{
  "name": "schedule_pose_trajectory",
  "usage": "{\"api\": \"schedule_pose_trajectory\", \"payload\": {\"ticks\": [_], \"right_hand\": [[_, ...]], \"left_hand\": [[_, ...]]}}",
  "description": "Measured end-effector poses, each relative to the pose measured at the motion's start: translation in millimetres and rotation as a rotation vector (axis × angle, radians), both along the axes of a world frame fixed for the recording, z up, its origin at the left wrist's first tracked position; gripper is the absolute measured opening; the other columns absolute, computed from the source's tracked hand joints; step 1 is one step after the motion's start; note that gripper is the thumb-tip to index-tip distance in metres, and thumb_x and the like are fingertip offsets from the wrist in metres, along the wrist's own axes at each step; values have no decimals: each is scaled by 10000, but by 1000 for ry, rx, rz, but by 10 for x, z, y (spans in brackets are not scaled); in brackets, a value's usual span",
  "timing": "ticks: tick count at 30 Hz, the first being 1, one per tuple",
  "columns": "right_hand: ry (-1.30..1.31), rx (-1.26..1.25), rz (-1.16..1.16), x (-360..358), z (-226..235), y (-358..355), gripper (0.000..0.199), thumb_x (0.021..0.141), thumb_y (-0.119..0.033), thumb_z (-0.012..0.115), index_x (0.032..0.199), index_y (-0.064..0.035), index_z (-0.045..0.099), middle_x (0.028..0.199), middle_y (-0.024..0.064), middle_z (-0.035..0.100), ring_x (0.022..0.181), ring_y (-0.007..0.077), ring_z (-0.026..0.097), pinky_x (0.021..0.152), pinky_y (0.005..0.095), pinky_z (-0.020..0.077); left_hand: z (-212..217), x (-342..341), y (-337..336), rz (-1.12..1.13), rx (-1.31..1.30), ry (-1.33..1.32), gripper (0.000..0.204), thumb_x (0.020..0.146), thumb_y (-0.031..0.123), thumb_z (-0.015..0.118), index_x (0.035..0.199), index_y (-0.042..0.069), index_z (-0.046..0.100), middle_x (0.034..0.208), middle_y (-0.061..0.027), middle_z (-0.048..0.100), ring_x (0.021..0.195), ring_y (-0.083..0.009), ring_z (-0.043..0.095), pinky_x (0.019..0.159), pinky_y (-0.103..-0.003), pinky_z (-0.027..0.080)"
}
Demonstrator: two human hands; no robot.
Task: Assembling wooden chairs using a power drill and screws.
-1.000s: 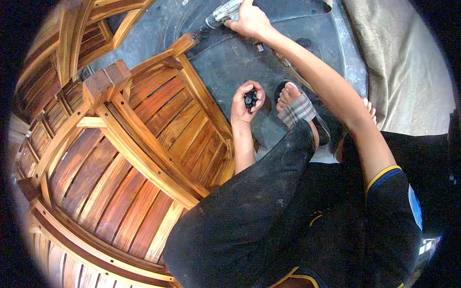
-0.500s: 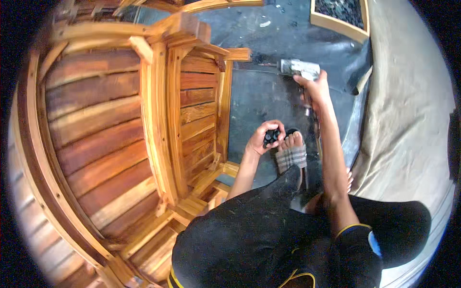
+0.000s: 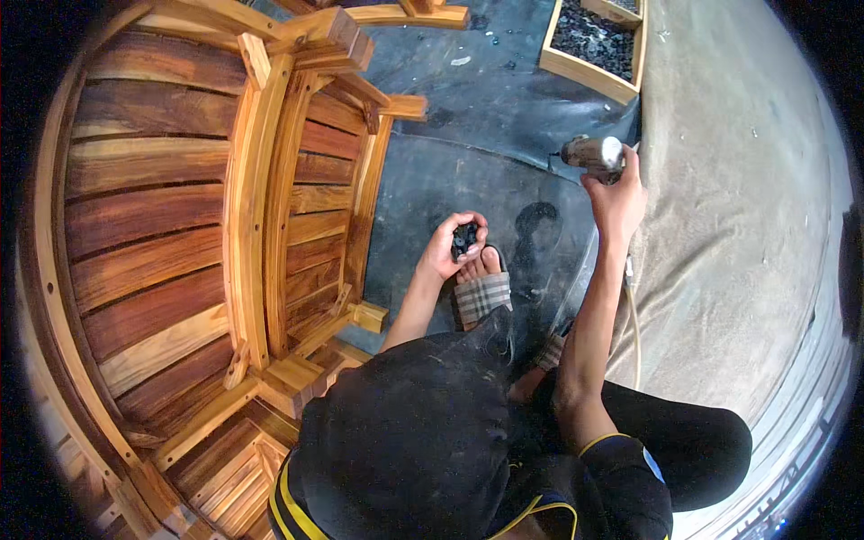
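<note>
My left hand (image 3: 448,249) is curled around several small black round pieces (image 3: 464,239), held just above the toes of my sandalled foot. What they are exactly is too small to tell. My right hand (image 3: 618,196) grips a pistol-shaped air driver (image 3: 594,153), silver and dark, its nose pointing left over the floor. The grip is mostly hidden by my fingers. A pale hose (image 3: 634,306) with a metal fitting runs below my right wrist. To the left of both hands, slatted wooden furniture (image 3: 256,216) rests with its slats facing me; neither hand touches it.
A wooden tray (image 3: 589,75) full of small black pieces stands at the far right of the dark floor sheet (image 3: 432,171). Beige cloth (image 3: 720,225) covers the right side. Another wooden frame piece (image 3: 405,15) lies at the far edge. My plaid sandal (image 3: 483,297) is below my left hand.
The view has shifted. My right hand has carried the air driver rightward, toward the cloth's edge and below the tray. My left hand still holds the black pieces by the foot.
</note>
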State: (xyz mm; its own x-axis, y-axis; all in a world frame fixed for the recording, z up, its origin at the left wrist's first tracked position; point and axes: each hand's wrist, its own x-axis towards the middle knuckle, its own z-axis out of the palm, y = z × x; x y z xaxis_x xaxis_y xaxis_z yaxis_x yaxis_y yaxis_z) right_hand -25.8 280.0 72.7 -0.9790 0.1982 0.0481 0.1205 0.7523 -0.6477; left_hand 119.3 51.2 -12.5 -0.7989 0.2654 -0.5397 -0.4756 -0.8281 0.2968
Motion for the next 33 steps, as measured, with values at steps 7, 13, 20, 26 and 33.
{"api": "schedule_pose_trajectory", "payload": {"ticks": [7, 13, 20, 26, 33], "right_hand": [[-244, 286, 332, 170, 204, -180, 491, 627, -170, 636, 1116, -142, 600, 994, 159, 644, 893, 341, 639, 769, 422, 520], [-513, 325, 456, 244, -45, -127, 337, 624, -207, 629, 921, -48, 627, 906, 220, 660, 888, 390, 634, 793, 458, 503], [-459, 157, 472, 208, -122, -35, 401, 563, -147, 675, 944, -28, 636, 802, 193, 655, 816, 347, 645, 722, 416, 481], [-309, -4, 381, 88, -5, 23, 392, 597, -141, 691, 976, -53, 641, 803, 171, 651, 775, 306, 633, 696, 394, 490], [-23, 330, 349, -615, -732, -48, 286, 679, -176, 612, 947, -78, 615, 855, 174, 655, 823, 382, 634, 699, 476, 502]], "left_hand": [[-63, -398, 40, 71, 138, -10, 273, 933, 291, 521, 895, 25, 567, 643, -37, 494, 484, -127, 435, 337, -217, 301], [10, -573, -30, 193, 425, 35, 242, 933, 225, 491, 870, 5, 571, 701, -57, 493, 517, -138, 442, 356, -224, 330], [87, -591, -149, 175, 329, 73, 264, 950, 224, 462, 804, 20, 543, 639, -35, 448, 469, -136, 408, 340, -231, 312], [84, -579, -171, 244, 444, 134, 279, 949, 227, 450, 766, 37, 542, 607, -21, 433, 519, -139, 413, 376, -240, 318], [201, -692, -19, 167, 654, 300, 309, 957, 218, 417, 718, 49, 517, 576, -11, 429, 513, -130, 405, 378, -242, 309]]}}
